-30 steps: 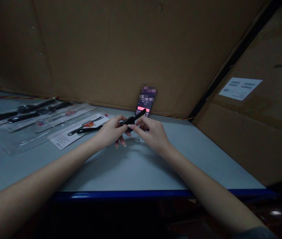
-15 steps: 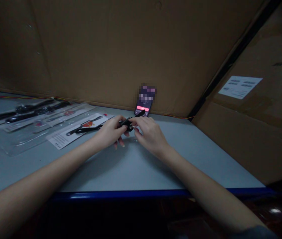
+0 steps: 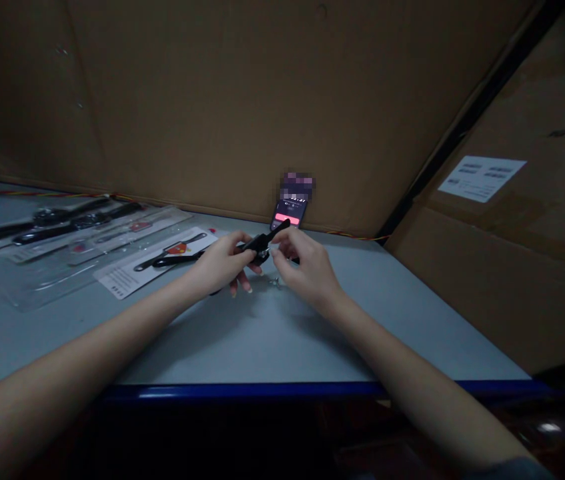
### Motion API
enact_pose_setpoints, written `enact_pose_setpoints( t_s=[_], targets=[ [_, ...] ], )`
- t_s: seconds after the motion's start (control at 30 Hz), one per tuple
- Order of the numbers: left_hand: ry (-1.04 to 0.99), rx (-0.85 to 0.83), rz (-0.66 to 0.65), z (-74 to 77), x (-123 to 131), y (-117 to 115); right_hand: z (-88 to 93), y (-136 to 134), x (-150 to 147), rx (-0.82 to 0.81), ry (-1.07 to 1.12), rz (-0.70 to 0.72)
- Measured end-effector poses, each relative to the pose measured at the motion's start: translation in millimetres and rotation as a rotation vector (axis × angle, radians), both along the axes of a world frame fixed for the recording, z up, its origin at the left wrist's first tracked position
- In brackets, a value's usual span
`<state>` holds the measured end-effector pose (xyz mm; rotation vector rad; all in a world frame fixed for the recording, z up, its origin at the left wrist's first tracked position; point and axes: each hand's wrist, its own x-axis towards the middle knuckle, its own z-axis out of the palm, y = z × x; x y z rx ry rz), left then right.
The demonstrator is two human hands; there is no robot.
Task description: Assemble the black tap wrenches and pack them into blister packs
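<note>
A black spokeshave (image 3: 256,251) with a handle at each end is held just above the table, tilted up to the right. My left hand (image 3: 222,265) is closed around its body, thumb on top, the lower fingers hanging under it. My right hand (image 3: 307,267) has thumb and forefinger close together at a small shiny metal part (image 3: 265,253) on the spokeshave; whether they grip it is hard to see. Small shiny metal pieces (image 3: 276,283) lie on the table below. Left of my hands, a printed card (image 3: 121,275) shows a picture of a similar tool.
Several packaged black tools (image 3: 52,230) and clear plastic packaging (image 3: 37,287) lie on the left. A lit phone (image 3: 290,207) leans on the cardboard wall (image 3: 202,113) behind. On the right stands a cardboard box (image 3: 522,267). The table's front edge (image 3: 242,392) is blue.
My right hand has shifted slightly right and back from the spokeshave, its fingers more curled. More of the spokeshave's body and the metal pieces below now show.
</note>
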<state>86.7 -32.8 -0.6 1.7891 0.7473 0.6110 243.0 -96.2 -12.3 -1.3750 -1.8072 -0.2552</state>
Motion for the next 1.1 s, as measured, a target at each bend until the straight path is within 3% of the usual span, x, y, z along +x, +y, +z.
enact_pose_setpoints(
  t_s=[0.17, 0.4, 0.63, 0.83, 1.1],
  targets=[
    [0.007, 0.031, -0.012, -1.6, 0, 0, -2.8, 3, -1, -0.053, 0.000, 0.035],
    [0.012, 0.019, -0.039, -4.1, 1, 2, 6.1, 0, 3, 0.026, -0.401, 0.111],
    [0.023, -0.010, -0.036, -1.8, 1, 2, 12.5, -1, 10, 0.009, -0.461, 0.274],
    [0.035, -0.009, -0.035, -0.1, 0, 0, 7.3, 0, 9, -0.070, -0.253, 0.065],
    [0.048, -0.028, -0.033, 0.1, 0, 0, 7.2, 3, 11, -0.097, -0.453, 0.097]
  ],
)
